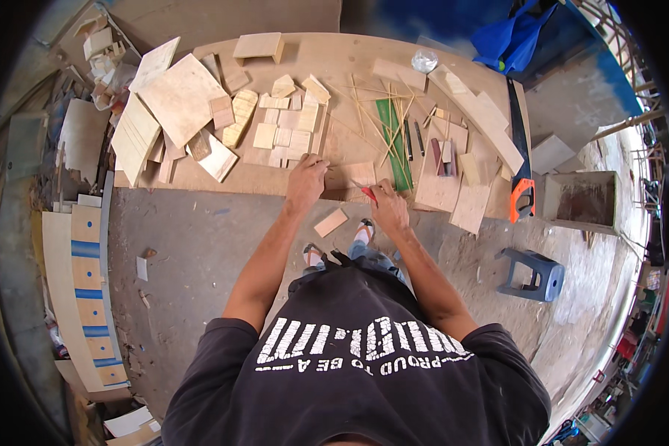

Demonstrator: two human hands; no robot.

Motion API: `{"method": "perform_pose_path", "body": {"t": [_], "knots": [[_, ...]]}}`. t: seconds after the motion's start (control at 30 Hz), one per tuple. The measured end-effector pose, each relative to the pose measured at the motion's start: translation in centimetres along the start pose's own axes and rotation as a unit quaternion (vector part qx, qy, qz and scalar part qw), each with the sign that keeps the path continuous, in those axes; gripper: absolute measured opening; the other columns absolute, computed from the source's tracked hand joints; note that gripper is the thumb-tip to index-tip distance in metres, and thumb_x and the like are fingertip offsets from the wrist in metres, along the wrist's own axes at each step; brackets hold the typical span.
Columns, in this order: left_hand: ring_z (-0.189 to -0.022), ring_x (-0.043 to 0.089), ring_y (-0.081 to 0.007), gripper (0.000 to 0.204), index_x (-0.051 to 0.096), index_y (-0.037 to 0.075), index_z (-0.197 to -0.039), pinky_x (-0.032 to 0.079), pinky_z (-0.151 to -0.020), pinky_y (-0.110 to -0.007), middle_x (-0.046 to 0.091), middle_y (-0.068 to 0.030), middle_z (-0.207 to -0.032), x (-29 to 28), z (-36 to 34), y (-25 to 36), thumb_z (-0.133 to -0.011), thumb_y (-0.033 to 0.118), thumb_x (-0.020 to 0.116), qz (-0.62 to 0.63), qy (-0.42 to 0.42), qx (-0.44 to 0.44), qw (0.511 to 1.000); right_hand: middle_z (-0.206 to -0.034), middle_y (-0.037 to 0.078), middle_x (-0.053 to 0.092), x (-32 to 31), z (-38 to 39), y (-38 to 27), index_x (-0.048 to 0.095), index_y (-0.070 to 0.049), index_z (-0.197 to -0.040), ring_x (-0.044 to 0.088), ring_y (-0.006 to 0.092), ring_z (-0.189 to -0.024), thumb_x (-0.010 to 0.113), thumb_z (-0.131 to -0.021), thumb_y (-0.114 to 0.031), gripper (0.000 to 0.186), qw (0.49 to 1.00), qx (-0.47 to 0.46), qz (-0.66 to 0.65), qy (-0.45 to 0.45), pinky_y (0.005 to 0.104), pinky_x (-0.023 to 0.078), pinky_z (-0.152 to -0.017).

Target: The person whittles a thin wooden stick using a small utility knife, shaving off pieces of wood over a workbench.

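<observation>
At the front edge of the workbench (338, 56), my left hand (308, 180) is closed with its fingertips pressed together; whatever may be in them is too small to make out. A cluster of small light wood blocks (297, 119) lies just beyond it. My right hand (389, 208) is wrapped round a slim red-handled tool (368, 193). Its thin tip points up and left over a flat wood piece (361, 172) between my hands. Right of that piece, thin bamboo sticks (386, 111) cross over a green strip (394, 149).
Wood boards (176, 97) are piled at the bench's left. An orange-handled handsaw (522, 199) hangs over its right end, near a curved wood piece (479, 111). A blue-grey plastic stool (535, 275) stands on the floor to the right. A wood offcut (331, 222) lies by my feet.
</observation>
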State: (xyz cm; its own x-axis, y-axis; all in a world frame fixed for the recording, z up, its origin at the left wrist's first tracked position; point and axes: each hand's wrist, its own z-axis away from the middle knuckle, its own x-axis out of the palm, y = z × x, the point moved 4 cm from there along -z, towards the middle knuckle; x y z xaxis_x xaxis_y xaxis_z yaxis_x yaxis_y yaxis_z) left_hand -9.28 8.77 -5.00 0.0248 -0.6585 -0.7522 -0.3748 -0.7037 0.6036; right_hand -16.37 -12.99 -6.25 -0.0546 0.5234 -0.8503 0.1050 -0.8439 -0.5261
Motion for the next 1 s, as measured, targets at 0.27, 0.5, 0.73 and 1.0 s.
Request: {"method": "perform_pose_path", "body": {"t": [0.27,0.5,0.73,1.0], "knots": [[-0.101,0.059,-0.0263,0.008,0.072,0.006,-0.089,0.053,-0.087,-0.038,0.064,-0.0069,-0.092,1.1,-1.1,0.0,-0.085,0.009,0.066,-0.063,-0.082,0.054,0.993,-0.109,0.011,0.056,0.5,-0.5,1.2,0.060,-0.004,-0.103,0.069,0.0383,-0.077,0.064,-0.085,-0.007,0.019,0.993,-0.104,0.042,-0.039,0.0495,0.058,-0.069],[-0.102,0.059,-0.0282,0.011,0.070,0.004,-0.092,0.053,-0.088,-0.039,0.065,-0.0081,-0.093,1.7,-2.1,-0.2,-0.086,0.007,0.062,-0.102,-0.089,0.059,0.989,-0.109,0.013,0.056,0.1,-0.2,1.1,0.057,-0.004,-0.103,0.068,0.0410,-0.078,0.064,-0.086,-0.008,0.019,0.993,-0.113,0.023,-0.030,0.0519,0.056,-0.070],[-0.097,0.061,-0.0335,0.013,0.070,0.001,-0.095,0.053,-0.082,-0.042,0.067,-0.0128,-0.098,-1.8,-1.3,-0.5,-0.087,0.006,0.061,0.006,0.075,-0.021,0.997,-0.098,0.019,0.063,-1.8,-2.9,-0.2,0.060,-0.003,-0.100,0.063,0.0444,-0.085,0.061,-0.094,-0.016,0.014,0.999,-0.024,-0.031,-0.007,0.0511,0.050,-0.070],[-0.092,0.063,-0.0378,0.018,0.070,0.004,-0.094,0.052,-0.077,-0.047,0.065,-0.0169,-0.098,-0.6,5.9,1.1,-0.087,0.020,0.067,-0.046,0.101,-0.284,0.952,-0.107,0.010,0.062,0.2,-6.5,-1.9,0.064,-0.005,-0.106,0.066,0.0385,-0.089,0.063,-0.089,-0.012,0.018,0.994,-0.077,0.063,-0.051,0.0490,0.054,-0.075]]}}
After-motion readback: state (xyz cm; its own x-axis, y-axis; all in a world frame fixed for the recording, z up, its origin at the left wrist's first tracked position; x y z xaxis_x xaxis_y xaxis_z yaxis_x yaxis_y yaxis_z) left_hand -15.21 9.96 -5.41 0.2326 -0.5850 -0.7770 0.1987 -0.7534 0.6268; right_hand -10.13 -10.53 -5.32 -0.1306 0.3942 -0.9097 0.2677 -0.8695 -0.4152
